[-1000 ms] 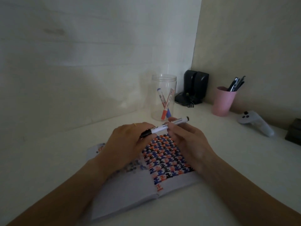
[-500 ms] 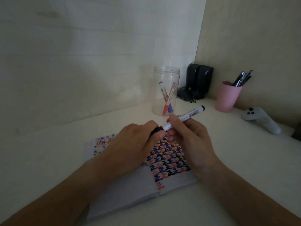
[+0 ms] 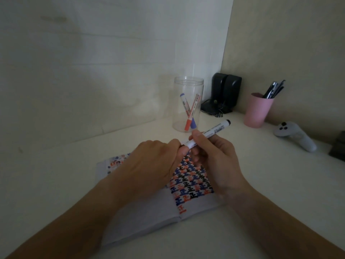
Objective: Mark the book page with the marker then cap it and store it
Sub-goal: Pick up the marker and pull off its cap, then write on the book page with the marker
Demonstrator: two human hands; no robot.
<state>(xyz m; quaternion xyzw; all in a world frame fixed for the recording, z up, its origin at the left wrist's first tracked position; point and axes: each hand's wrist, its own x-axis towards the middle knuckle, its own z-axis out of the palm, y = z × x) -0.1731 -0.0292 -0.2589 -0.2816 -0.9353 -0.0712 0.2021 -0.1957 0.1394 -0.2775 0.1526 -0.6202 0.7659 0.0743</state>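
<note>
Both hands grasp marker [image 3: 209, 133], left hand [image 3: 153, 163] hiding its cap end, right hand [image 3: 214, 156] covering book [image 3: 190, 182] page edge

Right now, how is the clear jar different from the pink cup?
The clear jar is see-through; the pink cup is solid pink. The jar holds two markers, one with a red cap and one blue; the cup holds dark pens poking above its rim. Both stand upright on the desk.

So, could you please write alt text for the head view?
Two hands hold a black-tipped marker above an open patterned book: the right hand grips its barrel, the left hand its front end. Behind stands a clear jar.
</note>
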